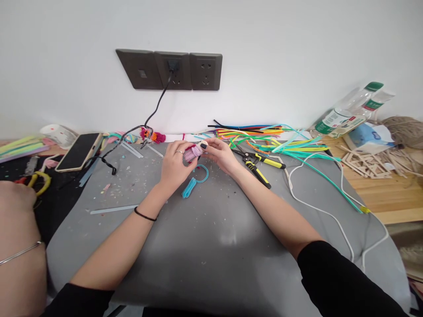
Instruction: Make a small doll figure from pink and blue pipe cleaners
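Both hands meet above the middle of the grey mat (205,246). Between them is a small pink-and-lilac pipe cleaner figure (192,153) with a pale round part at its top and some dark magenta near it. My left hand (176,163) has its fingers curled around the left side of the figure. Fingers of my right hand (220,154) pinch its upper right end. Just below the hands lies a light blue pipe cleaner (190,188), folded into a bundle with a round loop at one end.
Yellow-black pliers (257,166) lie right of my hands, before colourful pipe cleaners (251,131). A white cable (317,209) loops across the right side. At left are a phone (79,152), yellow-handled scissors (41,182) and another person's arm (20,259). Bottles (346,114) stand back right.
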